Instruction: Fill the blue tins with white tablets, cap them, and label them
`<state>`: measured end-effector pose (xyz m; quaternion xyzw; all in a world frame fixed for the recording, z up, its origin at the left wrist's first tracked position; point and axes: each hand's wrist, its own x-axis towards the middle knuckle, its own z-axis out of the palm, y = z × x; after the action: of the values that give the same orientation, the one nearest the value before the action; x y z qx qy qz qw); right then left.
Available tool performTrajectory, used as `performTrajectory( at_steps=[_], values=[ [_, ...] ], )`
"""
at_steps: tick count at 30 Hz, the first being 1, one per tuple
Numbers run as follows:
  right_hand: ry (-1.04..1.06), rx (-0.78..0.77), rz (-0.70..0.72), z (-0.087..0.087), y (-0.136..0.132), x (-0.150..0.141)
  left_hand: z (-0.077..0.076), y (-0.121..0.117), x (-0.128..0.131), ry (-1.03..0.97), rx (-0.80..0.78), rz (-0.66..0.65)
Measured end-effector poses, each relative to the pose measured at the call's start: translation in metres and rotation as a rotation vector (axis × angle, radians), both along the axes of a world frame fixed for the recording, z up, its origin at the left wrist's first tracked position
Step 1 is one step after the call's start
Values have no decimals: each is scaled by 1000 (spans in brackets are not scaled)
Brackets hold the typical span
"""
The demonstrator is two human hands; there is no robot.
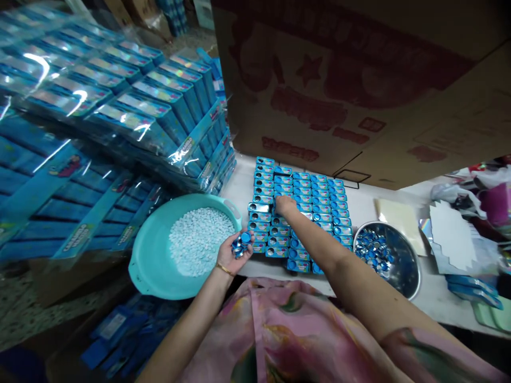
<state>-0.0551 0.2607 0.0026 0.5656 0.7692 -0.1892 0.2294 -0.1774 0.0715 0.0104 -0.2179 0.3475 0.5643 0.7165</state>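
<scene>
So a huge printed carton [339, 106] looms over the far edge of the tabletop [242, 178], plastic-wrapped blue packs [159, 106] are piled past the left edge, and pale sheets [401, 221] lie toward the right. Containers: a turquoise basin [149, 260] of little white pellets [202, 239] by the left edge, plus a steel bowl [408, 268] of shiny caps [371, 252] near the front edge. Blue tins [319, 194] sit in columns mid-table. Left hand [231, 255] is palm-up, half curled round some blue caps [241, 244]; right hand's [284, 205] bunched over the tins, can't tell if it's gripping anything.
</scene>
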Motion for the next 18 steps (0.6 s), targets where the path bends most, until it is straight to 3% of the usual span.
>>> performTrajectory(
  at_steps=[5, 8, 11, 15, 18],
  values=[
    [114, 84, 57, 15, -27, 10, -2, 3, 0, -5, 21, -9],
    [484, 114, 196, 16, -62, 7, -5, 8, 2, 17, 3, -34],
    [743, 32, 292, 11, -90, 3, -8, 14, 9, 45, -72, -51],
    [812, -8, 97, 7, -86, 16, -11, 18, 16, 12, -40, -114],
    [583, 74, -27, 8, -68, 35, -13, 17, 16, -12, -4, -119]
  ],
)
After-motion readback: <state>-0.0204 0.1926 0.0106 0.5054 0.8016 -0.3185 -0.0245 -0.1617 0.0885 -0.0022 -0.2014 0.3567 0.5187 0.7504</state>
